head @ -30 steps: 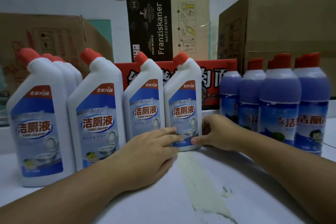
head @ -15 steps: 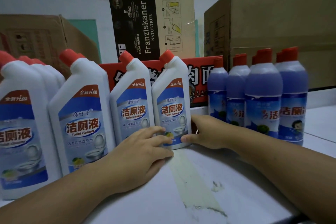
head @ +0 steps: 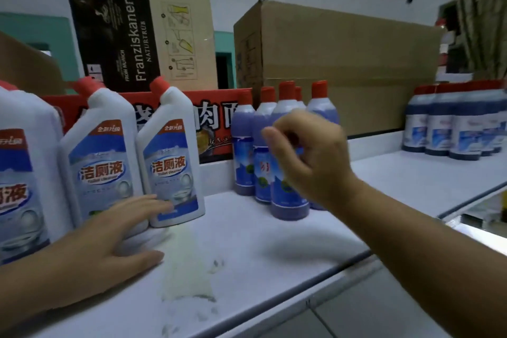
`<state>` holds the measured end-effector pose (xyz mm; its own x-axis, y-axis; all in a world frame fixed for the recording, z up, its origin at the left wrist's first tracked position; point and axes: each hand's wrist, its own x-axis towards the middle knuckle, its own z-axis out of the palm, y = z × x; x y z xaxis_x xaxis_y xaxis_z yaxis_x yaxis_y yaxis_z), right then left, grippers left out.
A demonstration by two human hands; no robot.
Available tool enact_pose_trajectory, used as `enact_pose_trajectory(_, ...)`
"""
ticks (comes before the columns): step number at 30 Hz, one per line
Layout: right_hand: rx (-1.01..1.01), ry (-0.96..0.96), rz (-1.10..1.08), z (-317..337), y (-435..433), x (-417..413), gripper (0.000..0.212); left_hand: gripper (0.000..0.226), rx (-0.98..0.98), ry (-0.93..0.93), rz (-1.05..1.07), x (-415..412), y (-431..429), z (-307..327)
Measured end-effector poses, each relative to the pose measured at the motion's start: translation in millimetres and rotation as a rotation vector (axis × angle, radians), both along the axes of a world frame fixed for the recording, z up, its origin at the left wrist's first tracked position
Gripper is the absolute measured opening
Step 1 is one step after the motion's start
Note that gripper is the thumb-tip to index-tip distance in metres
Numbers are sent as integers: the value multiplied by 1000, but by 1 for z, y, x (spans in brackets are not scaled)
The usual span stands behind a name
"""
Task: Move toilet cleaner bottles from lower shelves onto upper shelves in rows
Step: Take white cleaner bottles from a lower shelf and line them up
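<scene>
The white plastic toilet cleaner bottle with a slanted red cap and blue label (head: pixel 173 162) stands upright on the white shelf (head: pixel 260 263), last at the right of a row of like bottles. A second bottle of the same kind (head: pixel 102 170) is just beside it on the left, and a third is cut off by the left edge of the frame.

Half a second ago both hands bracketed this bottle's base. Now the right hand (head: pixel 307 162) has come off its right side and hangs in the air in front of the purple round bottles with red caps (head: pixel 243 151). Its fingers are loosely curled and it grasps nothing. The left hand (head: pixel 115 236) is still low at the front of the row, fingers straight, tips against the foot of the bottle, released rather than gripping.

This looks like the end of squaring up the row: the bottle is placed, in line, and no longer steadied from the right. A bare gap of shelf lies between it and the purple bottles. The next bottle from below probably goes there.

Further right stand dark blue bottles with red caps (head: pixel 452 132). Behind are a red printed carton (head: pixel 216 118), a black-and-tan Franziskaner box (head: pixel 115 35) and a large brown cardboard box (head: pixel 343 63).
</scene>
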<state>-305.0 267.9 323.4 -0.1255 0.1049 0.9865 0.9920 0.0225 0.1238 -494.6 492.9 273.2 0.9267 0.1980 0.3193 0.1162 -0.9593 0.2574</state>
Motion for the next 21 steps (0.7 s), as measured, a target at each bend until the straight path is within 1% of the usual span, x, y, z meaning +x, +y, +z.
enact_pose_trajectory(1,76,12,-30,2,-16,23,30,76,-24,36,18,2,-7,3)
enact_pose_trajectory(2,120,78,-70,3,-31,46,26,80,-54,62,35,5,-17,8)
enact_pose_trajectory(3,128,188,-113,4,-45,66,30,86,-90,88,51,11,-27,14)
enact_pose_trajectory(4,96,315,-163,1,-56,85,41,95,-131,107,61,19,-40,20)
enact_pose_trajectory(5,21,440,-211,-5,-65,100,53,105,-180,120,64,30,-52,24)
enact_pose_trajectory(6,-95,561,-240,-11,-73,111,63,113,-226,108,58,43,-66,28)
enact_pose_trajectory(7,-235,657,-251,-17,-77,119,69,119,-276,86,43,59,-80,31)
enact_pose_trajectory(8,-383,706,-248,-22,-80,125,68,123,-333,55,18,77,-94,32)
enact_pose_trajectory(9,-532,716,-238,-26,-81,130,62,125,-398,26,-13,96,-107,32)
enact_pose_trajectory(11,-802,729,-173,-34,-77,134,42,128,-501,-25,-77,132,-123,25)
enact_pose_trajectory(12,-880,749,-101,-38,-74,136,33,131,-550,-58,-109,148,-127,22)
enact_pose_trajectory(14,-922,773,13,-46,-70,141,24,136,-612,-139,-118,170,-127,15)
enact_pose_trajectory(15,-921,759,23,-49,-69,143,23,136,-631,-187,-97,177,-126,10)
enact_pose_trajectory(17,-904,705,-7,-52,-69,147,24,131,-672,-292,-59,184,-127,1)
enact_pose_trajectory(19,-893,632,-63,-55,-67,148,25,120,-692,-387,-29,189,-131,-7)
enact_pose_trajectory(21,-903,590,-113,-55,-66,149,26,113,-693,-398,-25,191,-130,-10)
